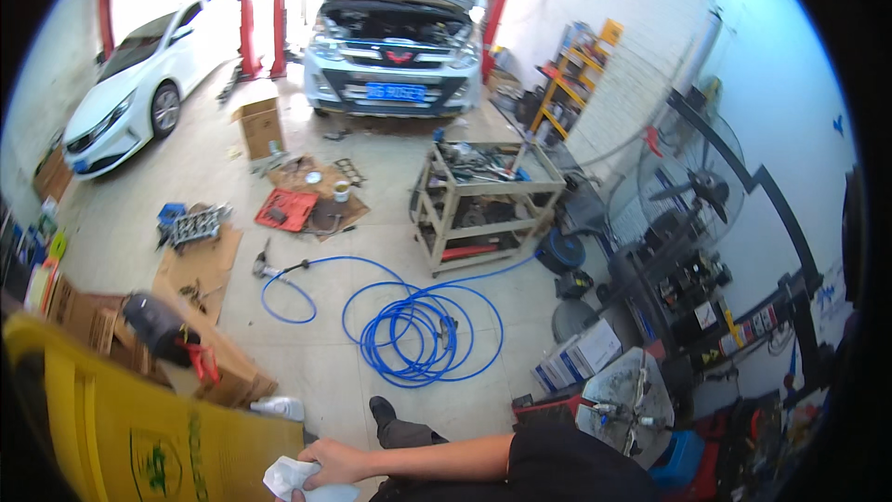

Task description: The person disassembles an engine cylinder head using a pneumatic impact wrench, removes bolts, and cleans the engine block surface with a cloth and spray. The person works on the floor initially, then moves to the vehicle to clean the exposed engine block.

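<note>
From the lower right my right arm, in a dark short sleeve, reaches across toward the left. My right hand (332, 463) has its fingers closed on a crumpled white tissue (286, 475), which sticks out past the fingertips. More white material shows under the hand at the lower edge, and I cannot make out whether it is the same piece. The hand is right beside a yellow panel (218, 442) with a green emblem. My left hand does not show. One dark shoe (380, 412) of mine stands on the floor just beyond the arm.
A coiled blue hose (401, 339) lies on the floor ahead. Beyond it stand a tool cart (483, 209), a red tool case (285, 210) and a van (395, 46) with its hood up. Cardboard boxes (79, 321) are at left; a large fan (697, 188) and machinery stand right.
</note>
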The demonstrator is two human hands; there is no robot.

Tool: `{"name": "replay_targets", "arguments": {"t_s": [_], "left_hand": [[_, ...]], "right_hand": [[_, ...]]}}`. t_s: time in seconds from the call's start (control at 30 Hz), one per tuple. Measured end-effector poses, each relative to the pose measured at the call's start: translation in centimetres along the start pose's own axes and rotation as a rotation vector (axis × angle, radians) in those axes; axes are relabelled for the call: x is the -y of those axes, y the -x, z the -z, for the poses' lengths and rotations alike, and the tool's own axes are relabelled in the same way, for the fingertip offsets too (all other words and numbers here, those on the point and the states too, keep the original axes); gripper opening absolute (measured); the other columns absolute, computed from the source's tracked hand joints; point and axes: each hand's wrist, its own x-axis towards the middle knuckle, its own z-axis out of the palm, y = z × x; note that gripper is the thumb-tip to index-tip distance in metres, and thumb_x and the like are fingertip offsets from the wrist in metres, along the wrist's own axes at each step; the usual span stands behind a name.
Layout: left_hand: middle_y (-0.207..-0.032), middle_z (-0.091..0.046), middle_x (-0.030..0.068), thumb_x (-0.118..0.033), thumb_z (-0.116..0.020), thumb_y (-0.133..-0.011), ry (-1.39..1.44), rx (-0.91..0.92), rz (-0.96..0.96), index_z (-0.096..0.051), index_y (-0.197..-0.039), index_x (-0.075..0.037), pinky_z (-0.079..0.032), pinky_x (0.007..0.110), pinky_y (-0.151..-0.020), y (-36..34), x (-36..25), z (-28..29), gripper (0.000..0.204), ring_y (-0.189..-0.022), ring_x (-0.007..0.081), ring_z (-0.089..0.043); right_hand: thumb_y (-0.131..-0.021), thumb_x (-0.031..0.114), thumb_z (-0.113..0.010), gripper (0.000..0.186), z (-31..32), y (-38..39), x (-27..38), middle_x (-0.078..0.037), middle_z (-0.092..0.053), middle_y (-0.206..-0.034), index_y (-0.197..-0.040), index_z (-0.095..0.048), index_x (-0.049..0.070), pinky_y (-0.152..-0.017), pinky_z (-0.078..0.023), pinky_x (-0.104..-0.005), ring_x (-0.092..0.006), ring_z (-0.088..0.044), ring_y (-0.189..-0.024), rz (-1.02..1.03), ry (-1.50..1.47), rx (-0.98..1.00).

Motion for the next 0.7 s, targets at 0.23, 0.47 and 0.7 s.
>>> {"name": "replay_targets", "arguments": {"t_s": [0.23, 0.47, 0.7], "left_hand": [[-0.116, -0.069, 0.0178, -0.023, -0.057, -0.105, 0.102, 0.089, 0.011, -0.060, -0.128, 0.009, -0.053, 0.038, -0.086, -14.9, -8.0, -12.8, 0.040, -0.099, 0.0256, -0.066], [-0.120, -0.068, 0.0134, -0.007, -0.057, -0.103, 0.495, 0.499, 0.012, -0.059, -0.124, 0.005, -0.052, 0.035, -0.096, -26.0, -9.1, -20.0, 0.023, -0.108, 0.0196, -0.066], [-0.111, -0.071, 0.0103, -0.006, -0.064, -0.098, 0.235, 0.680, -0.006, -0.062, -0.119, 0.004, -0.052, 0.031, -0.088, -35.2, -12.6, -22.9, 0.023, -0.100, 0.0148, -0.067]], "right_hand": [[-0.088, 0.026, -0.073, 0.044, 16.6, -3.4, 0.2, -0.019, -0.072, -0.103, -0.122, -0.066, -0.001, -0.088, -0.053, -0.0397, -0.0356, -0.069, -0.097, 0.016, -0.030, -0.489], [-0.095, 0.036, -0.070, 0.066, 22.1, -4.2, -0.7, -0.027, -0.058, -0.134, -0.144, -0.046, -0.002, -0.101, -0.049, -0.0417, -0.0393, -0.060, -0.122, -0.062, 0.093, -0.872], [-0.099, 0.031, -0.068, 0.034, 26.2, -9.4, 0.6, -0.015, -0.076, -0.092, -0.115, -0.072, 0.001, -0.072, -0.055, -0.0343, -0.0199, -0.073, -0.082, -0.241, -0.083, -0.916]]}}
